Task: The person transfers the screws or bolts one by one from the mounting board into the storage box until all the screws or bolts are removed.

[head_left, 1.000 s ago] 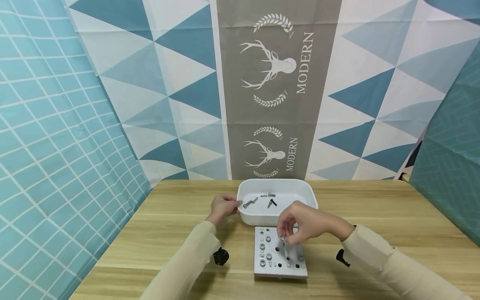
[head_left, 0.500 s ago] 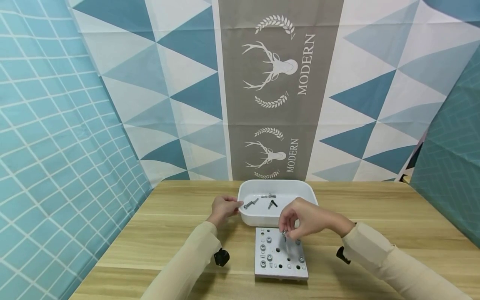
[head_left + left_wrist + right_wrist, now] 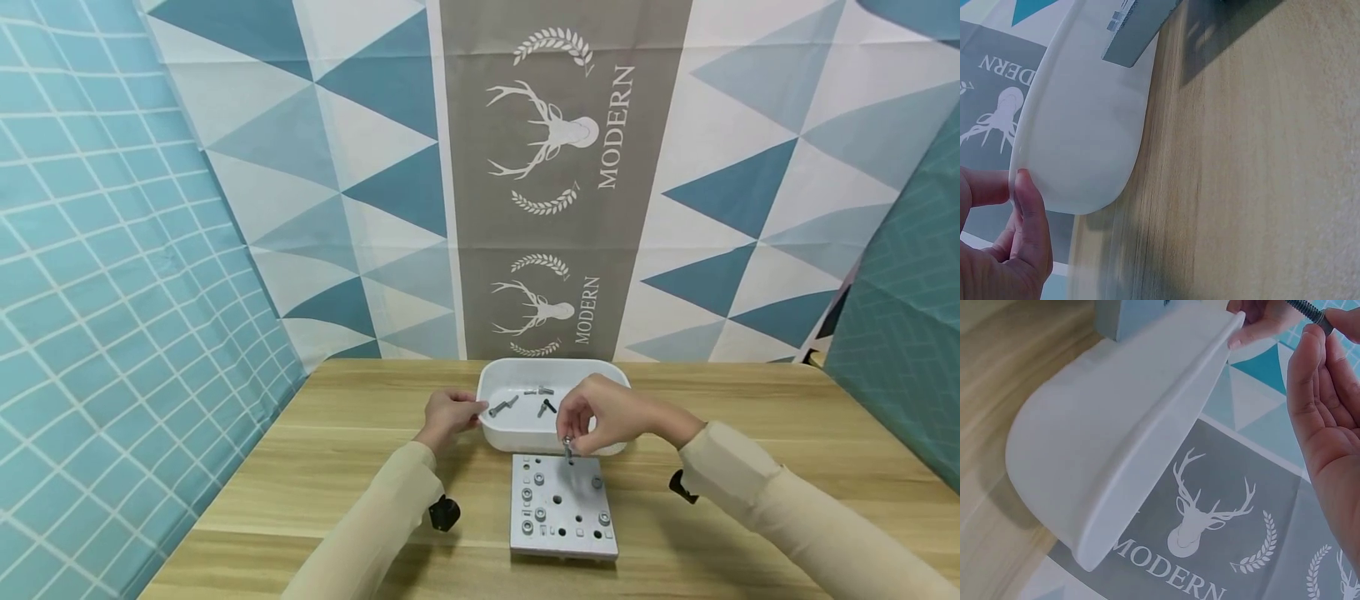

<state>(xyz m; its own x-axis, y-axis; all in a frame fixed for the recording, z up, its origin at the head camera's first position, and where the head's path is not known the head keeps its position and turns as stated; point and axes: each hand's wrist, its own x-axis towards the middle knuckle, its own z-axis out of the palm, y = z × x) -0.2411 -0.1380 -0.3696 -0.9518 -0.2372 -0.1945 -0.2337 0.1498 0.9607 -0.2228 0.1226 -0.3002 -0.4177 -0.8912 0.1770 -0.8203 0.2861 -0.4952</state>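
At the left end of a white plastic tray, my left hand pinches the rim between thumb and fingers, as the left wrist view also shows. My right hand pinches a bolt by its head, with the shank pointing down over the far edge of a silver metal plate. Thread shows clearly on the bolt in the right wrist view. Several socket-head bolts stand in the plate's holes, mostly along its left side; other holes have nothing in them.
Several loose bolts lie in the tray, one of them black. The plate sits just in front of the tray on a wooden table. Patterned cloth hangs behind the table's back edge.
My right hand has moved up and away toward the tray, carrying the bolt from over the plate's middle to its far edge. My left hand has stayed on the tray's rim.
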